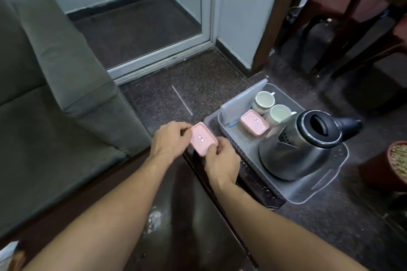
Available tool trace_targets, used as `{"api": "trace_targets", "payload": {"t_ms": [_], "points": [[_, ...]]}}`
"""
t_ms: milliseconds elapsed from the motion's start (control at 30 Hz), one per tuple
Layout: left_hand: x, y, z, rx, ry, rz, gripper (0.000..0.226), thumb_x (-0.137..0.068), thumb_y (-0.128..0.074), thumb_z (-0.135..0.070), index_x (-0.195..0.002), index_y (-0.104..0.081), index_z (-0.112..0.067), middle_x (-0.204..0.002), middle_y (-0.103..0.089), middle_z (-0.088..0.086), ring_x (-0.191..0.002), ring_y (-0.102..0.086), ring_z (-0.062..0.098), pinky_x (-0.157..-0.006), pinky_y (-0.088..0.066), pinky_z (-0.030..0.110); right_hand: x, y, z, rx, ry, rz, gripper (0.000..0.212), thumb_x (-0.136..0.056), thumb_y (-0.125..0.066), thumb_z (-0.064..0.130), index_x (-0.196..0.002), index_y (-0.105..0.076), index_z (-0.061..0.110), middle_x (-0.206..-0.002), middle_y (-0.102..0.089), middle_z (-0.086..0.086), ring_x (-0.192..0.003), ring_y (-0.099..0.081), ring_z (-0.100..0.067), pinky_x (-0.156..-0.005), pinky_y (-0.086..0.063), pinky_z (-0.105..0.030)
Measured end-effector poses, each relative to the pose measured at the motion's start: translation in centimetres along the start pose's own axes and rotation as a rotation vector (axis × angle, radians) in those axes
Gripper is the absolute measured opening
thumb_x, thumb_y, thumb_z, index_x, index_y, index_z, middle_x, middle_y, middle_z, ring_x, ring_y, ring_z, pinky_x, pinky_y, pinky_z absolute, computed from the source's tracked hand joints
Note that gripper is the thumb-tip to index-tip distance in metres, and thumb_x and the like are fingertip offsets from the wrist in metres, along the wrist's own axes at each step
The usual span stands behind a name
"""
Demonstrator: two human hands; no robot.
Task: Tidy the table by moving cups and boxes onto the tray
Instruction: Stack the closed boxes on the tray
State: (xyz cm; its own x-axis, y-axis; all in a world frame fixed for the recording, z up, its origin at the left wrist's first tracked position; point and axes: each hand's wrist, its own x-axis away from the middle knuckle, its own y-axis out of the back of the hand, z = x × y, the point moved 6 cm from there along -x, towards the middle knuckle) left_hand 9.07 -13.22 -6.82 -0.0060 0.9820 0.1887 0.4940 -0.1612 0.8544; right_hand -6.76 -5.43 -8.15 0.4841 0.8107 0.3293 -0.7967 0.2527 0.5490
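Dark table (193, 215), grey tray (248, 145) at right; we grip pink box (203, 139) w/ left hand (169, 141) + right hand (222, 161), just beside tray.

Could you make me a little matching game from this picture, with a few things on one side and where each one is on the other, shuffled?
Things:
1. left pink box
2. right pink box
3. kettle
4. white cups

Places:
A. standing at the near end of the tray
B. gripped by the left hand and right hand, beside the tray
C. at the tray's far end
D. lying in the tray next to the cups

Pairs: 1-B, 2-D, 3-A, 4-C
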Motion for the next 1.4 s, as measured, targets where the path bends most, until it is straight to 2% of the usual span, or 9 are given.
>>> {"api": "trace_targets", "payload": {"t_ms": [133, 300, 400, 533, 667, 833, 933, 1233, 1400], "points": [[-2.5, 0.6, -6.8, 0.018, -0.103, -0.037, 0.031, -0.089, -0.055, -0.042, -0.115, -0.072, -0.046, -0.112, -0.076, -0.004, -0.108, -0.068, 0.026, -0.092, -0.054, 0.036, -2.8, 4.9, 1.9, -0.081, 0.007, -0.224, 0.033, -0.100, -0.053, 0.028, -0.133, -0.054, 0.021, -0.116, -0.074, -0.012, -0.109, -0.065, -0.037, -0.087, -0.046, -0.040], [-4.1, -1.3, -11.8, -0.149, -0.176, 0.018, 0.026, -0.091, -0.057, -0.042, -0.110, -0.074, -0.041, -0.111, -0.075, 0.005, -0.106, -0.067, 0.035, -0.086, -0.053, 0.038, -4.5, 7.7, 0.5, -0.029, -0.104, -0.277, 0.023, -0.099, -0.051, 0.030, -0.121, -0.050, 0.025, -0.113, -0.074, -0.012, -0.104, -0.066, -0.038, -0.083, -0.047, -0.041], [-4.5, -3.2, -12.9, -0.284, -0.183, 0.072, 0.024, -0.093, -0.056, -0.041, -0.106, -0.076, -0.036, -0.109, -0.074, 0.009, -0.104, -0.067, 0.036, -0.084, -0.053, 0.039, -4.5, 7.6, -0.9, 0.055, -0.165, -0.247, 0.020, -0.098, -0.051, 0.031, -0.118, -0.048, 0.027, -0.105, -0.073, -0.018, -0.097, -0.068, -0.041, -0.078, -0.049, -0.041], [-4.9, -5.1, -13.3, -0.396, -0.173, 0.073, 0.025, -0.091, -0.059, -0.032, -0.108, -0.077, -0.029, -0.110, -0.073, 0.010, -0.104, -0.068, 0.035, -0.085, -0.053, 0.039, -4.7, 6.9, -2.3, 0.101, -0.217, -0.208, 0.021, -0.098, -0.051, 0.026, -0.118, -0.056, 0.025, -0.113, -0.071, -0.014, -0.103, -0.067, -0.039, -0.079, -0.048, -0.039], [-5.6, -6.8, -13.4, -0.534, -0.173, 0.077, 0.025, -0.093, -0.059, -0.023, -0.112, -0.075, -0.021, -0.112, -0.073, 0.011, -0.106, -0.069, 0.033, -0.086, -0.054, 0.039, -5.5, 6.2, -2.6, 0.165, -0.226, -0.143, 0.027, -0.098, -0.050, 0.024, -0.119, -0.067, 0.022, -0.121, -0.069, -0.011, -0.114, -0.063, -0.035, -0.088, -0.049, -0.037], [-6.5, -8.3, -12.6, -0.603, -0.157, 0.103, 0.025, -0.093, -0.060, -0.024, -0.114, -0.074, -0.021, -0.114, -0.071, 0.010, -0.107, -0.069, 0.033, -0.083, -0.055, 0.039, -6.1, 5.2, -2.2, 0.306, -0.225, -0.070, 0.037, -0.100, -0.044, 0.030, -0.122, -0.069, 0.014, -0.126, -0.069, -0.013, -0.119, -0.060, -0.035, -0.095, -0.048, -0.038], [-6.9, -9.0, -12.5, -0.621, -0.172, 0.097, 0.024, -0.094, -0.060, -0.024, -0.113, -0.073, -0.021, -0.114, -0.072, 0.010, -0.107, -0.069, 0.032, -0.083, -0.054, 0.038, -6.6, 5.0, -2.1, 0.368, -0.225, -0.032, 0.040, -0.101, -0.042, 0.033, -0.123, -0.068, 0.013, -0.126, -0.069, -0.013, -0.119, -0.061, -0.035, -0.099, -0.047, -0.039], [-7.7, -9.2, -12.3, -0.605, -0.133, 0.088, 0.022, -0.092, -0.063, -0.025, -0.112, -0.074, -0.020, -0.113, -0.072, 0.008, -0.106, -0.069, 0.031, -0.082, -0.055, 0.037, -7.6, 4.5, -2.1, 0.373, -0.231, 0.045, 0.040, -0.100, -0.044, 0.034, -0.127, -0.062, 0.012, -0.130, -0.066, -0.016, -0.121, -0.061, -0.036, -0.096, -0.049, -0.039], [-6.0, -7.5, -12.4, -0.489, -0.104, 0.069, 0.027, -0.095, -0.060, -0.030, -0.116, -0.073, -0.020, -0.115, -0.071, 0.010, -0.107, -0.068, 0.032, -0.086, -0.054, 0.039, -7.3, 4.7, -1.8, 0.362, -0.257, 0.066, 0.053, -0.098, -0.050, 0.036, -0.144, -0.045, 0.009, -0.150, -0.041, -0.020, -0.135, -0.044, -0.039, -0.107, -0.042, -0.043]]}}
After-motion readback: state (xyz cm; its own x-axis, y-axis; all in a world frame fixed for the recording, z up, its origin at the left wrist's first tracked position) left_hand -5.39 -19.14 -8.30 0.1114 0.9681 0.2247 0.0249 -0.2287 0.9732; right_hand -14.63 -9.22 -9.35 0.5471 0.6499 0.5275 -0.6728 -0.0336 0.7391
